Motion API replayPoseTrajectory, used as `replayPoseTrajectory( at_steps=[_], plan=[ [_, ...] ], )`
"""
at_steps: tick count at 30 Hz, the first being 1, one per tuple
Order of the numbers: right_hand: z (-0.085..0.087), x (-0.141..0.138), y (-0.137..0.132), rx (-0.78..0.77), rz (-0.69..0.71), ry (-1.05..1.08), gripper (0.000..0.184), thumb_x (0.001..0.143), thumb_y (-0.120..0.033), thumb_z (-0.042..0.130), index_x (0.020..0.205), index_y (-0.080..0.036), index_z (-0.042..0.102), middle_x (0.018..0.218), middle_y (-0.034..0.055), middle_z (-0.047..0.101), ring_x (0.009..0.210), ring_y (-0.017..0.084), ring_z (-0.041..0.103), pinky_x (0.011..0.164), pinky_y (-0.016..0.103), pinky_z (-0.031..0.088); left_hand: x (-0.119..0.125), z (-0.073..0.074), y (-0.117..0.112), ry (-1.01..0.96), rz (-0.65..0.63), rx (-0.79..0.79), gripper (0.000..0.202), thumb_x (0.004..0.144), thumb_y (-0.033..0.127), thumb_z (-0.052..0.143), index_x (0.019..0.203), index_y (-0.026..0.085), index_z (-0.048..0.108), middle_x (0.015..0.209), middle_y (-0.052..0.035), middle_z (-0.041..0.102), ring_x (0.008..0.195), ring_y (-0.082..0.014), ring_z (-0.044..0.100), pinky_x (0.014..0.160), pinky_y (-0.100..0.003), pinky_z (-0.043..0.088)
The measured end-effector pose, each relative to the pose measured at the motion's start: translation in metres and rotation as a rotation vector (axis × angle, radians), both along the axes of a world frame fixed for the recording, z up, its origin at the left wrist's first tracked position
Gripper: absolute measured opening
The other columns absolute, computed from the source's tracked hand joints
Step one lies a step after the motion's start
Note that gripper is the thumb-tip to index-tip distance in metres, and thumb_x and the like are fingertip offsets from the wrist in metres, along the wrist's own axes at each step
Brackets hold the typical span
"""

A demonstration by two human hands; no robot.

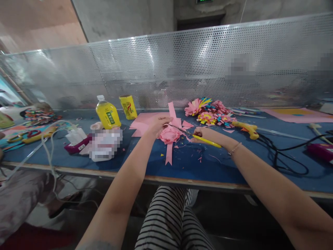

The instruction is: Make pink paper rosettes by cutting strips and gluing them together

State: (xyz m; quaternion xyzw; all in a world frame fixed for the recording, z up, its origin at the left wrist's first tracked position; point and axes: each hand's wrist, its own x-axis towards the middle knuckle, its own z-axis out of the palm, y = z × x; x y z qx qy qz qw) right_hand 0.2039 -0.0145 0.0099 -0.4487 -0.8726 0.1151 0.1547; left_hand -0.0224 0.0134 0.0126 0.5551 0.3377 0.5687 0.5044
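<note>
Yellow-handled scissors (206, 141) sit in my right hand (201, 133), its fingers wrapped round the handle. Their blades point left, reaching to my left hand (163, 123). My left hand is closed in a pinch on a pink paper strip beside the blade tips. Below the blades lies a pink paper flower (169, 134). A pink paper strip with a notched end (169, 154) runs from under the flower toward the table's front edge. Behind my left hand, pink paper sheets (145, 121) lie stacked flat. Small paper scraps surround the flower.
Finished paper flowers (205, 113) lie at the back, right of centre. A yellow glue gun (246, 129) with a black cord rests at the right. On the left stand a bottle of yellow liquid (108, 113) and a yellow can (128, 107). A perforated metal panel (195, 62) borders the back.
</note>
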Motion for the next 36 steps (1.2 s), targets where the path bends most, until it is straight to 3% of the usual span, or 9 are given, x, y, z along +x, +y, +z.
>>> replayPoseTrajectory(
  at_steps=[15, 22, 25, 28, 31, 34, 36],
  plan=[
    [-0.005, 0.002, 0.002, -0.005, -0.011, -0.016, 0.04, 0.065, -0.057, 0.05, 0.062, -0.018, 0.045, 0.055, -0.0019, 0.043, 0.052, 0.009, 0.037, 0.05, 0.024, 0.029, 0.005, 0.002, -0.006, 0.062, 0.045, 0.032, 0.018, 0.05, 0.027, 0.071, 0.056, 0.014, 0.061, 0.063, -0.0012, 0.058, 0.06, -0.0075, 0.048, 0.056, -0.021, 0.035],
    [-0.001, 0.003, -0.006, -0.037, -0.022, -0.064, 0.042, 0.067, -0.058, 0.05, 0.075, -0.017, 0.045, 0.069, 0.0022, 0.052, 0.059, 0.012, 0.045, 0.053, 0.024, 0.033, 0.004, 0.0, -0.003, 0.041, 0.097, 0.066, 0.018, 0.051, 0.027, 0.07, 0.059, 0.014, 0.06, 0.062, 0.0005, 0.055, 0.059, -0.0065, 0.046, 0.055, -0.02, 0.034],
    [-0.001, 0.004, -0.007, -0.034, -0.052, -0.139, 0.045, 0.066, -0.06, 0.049, 0.079, -0.017, 0.045, 0.075, 0.005, 0.055, 0.061, 0.014, 0.047, 0.053, 0.024, 0.033, 0.002, -0.002, 0.003, 0.038, 0.175, 0.102, 0.018, 0.053, 0.029, 0.069, 0.06, 0.015, 0.059, 0.061, 0.0015, 0.054, 0.057, -0.006, 0.045, 0.054, -0.019, 0.034],
    [-0.007, 0.011, 0.002, 0.014, -0.115, -0.15, 0.049, 0.063, -0.061, 0.052, 0.083, -0.017, 0.046, 0.081, 0.0075, 0.058, 0.065, 0.016, 0.051, 0.055, 0.025, 0.035, -0.001, -0.005, 0.01, 0.04, 0.275, 0.139, 0.018, 0.054, 0.03, 0.067, 0.063, 0.016, 0.06, 0.063, 0.0017, 0.055, 0.056, -0.0054, 0.045, 0.053, -0.019, 0.035],
    [-0.018, 0.02, 0.017, 0.127, -0.229, -0.172, 0.047, 0.062, -0.052, 0.057, 0.088, -0.015, 0.048, 0.087, 0.011, 0.058, 0.072, 0.02, 0.053, 0.06, 0.028, 0.038, -0.002, -0.006, 0.011, 0.059, 0.315, 0.19, 0.018, 0.058, 0.032, 0.064, 0.065, 0.016, 0.06, 0.058, 0.0024, 0.052, 0.051, -0.0047, 0.042, 0.05, -0.019, 0.034],
    [-0.028, 0.026, 0.03, 0.284, -0.316, -0.16, 0.04, 0.062, -0.039, 0.06, 0.089, -0.012, 0.051, 0.094, 0.0157, 0.056, 0.088, 0.026, 0.051, 0.073, 0.034, 0.038, 0.003, -0.007, 0.007, 0.091, 0.263, 0.205, 0.02, 0.06, 0.034, 0.063, 0.065, 0.015, 0.059, 0.051, 0.0034, 0.048, 0.045, -0.0047, 0.04, 0.045, -0.019, 0.032],
    [-0.03, 0.023, 0.033, 0.325, -0.301, -0.022, 0.037, 0.062, -0.034, 0.061, 0.09, -0.011, 0.052, 0.099, 0.0162, 0.054, 0.095, 0.027, 0.048, 0.08, 0.036, 0.037, 0.009, -0.006, 0.001, 0.091, 0.197, 0.199, 0.021, 0.062, 0.035, 0.062, 0.065, 0.014, 0.057, 0.049, 0.003, 0.048, 0.045, -0.0055, 0.043, 0.045, -0.02, 0.035]
  ],
)
